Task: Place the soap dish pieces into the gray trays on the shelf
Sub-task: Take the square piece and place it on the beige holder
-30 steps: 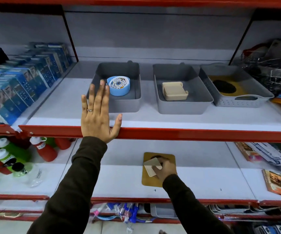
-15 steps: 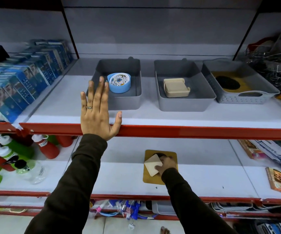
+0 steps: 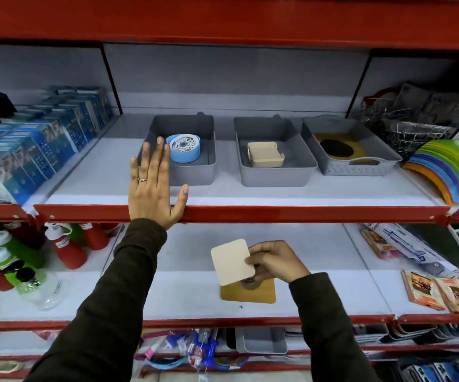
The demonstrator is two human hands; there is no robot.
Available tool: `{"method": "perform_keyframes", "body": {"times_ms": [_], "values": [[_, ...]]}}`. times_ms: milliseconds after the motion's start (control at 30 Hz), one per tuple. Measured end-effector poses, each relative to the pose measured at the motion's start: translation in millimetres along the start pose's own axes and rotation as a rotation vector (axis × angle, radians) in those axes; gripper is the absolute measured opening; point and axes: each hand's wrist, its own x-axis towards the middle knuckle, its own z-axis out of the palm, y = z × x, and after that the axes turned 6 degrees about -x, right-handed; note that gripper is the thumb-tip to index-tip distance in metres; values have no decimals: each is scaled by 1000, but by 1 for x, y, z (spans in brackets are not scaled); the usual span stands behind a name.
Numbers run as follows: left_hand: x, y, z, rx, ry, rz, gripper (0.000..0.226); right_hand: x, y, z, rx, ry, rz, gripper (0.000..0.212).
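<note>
The right hand (image 3: 273,261) holds a cream square plate (image 3: 231,261) — a flat soap dish piece with rounded corners — pinched at its right edge, thumb on the face and fingers behind, the grip clamped on it. The plate is tilted above a tan wooden base (image 3: 250,294) that lies flat on the lower shelf (image 3: 333,290). It looks thin, stiff and light, probably smooth enough to slip from an edge pinch, so a hold further in across the face would be safer for the lift.

The left hand (image 3: 153,188) is spread flat, fingers apart, on the red front rail of the upper shelf (image 3: 278,197), holding nothing. Above, the middle gray tray (image 3: 275,177) already holds a cream dish body (image 3: 265,154) — likely its match.
</note>
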Motion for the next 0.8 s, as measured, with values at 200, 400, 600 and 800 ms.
{"method": "perform_keyframes", "body": {"times_ms": [200, 400, 600, 800], "values": [[-2, 7, -4, -19, -25, -53, 80, -46, -65, -39, 137, -24, -191, 15], [-3, 7, -1, -39, -27, -73, 81, -31, -114, -73, 184, 93, -314, 16], [-1, 1, 6, -73, 17, -60, 83, 57, -176, -122, 177, 522, -328, 16], [0, -3, 13, -64, 36, -46, 84, 131, -191, -141, -154, 584, -162, 32]]}}
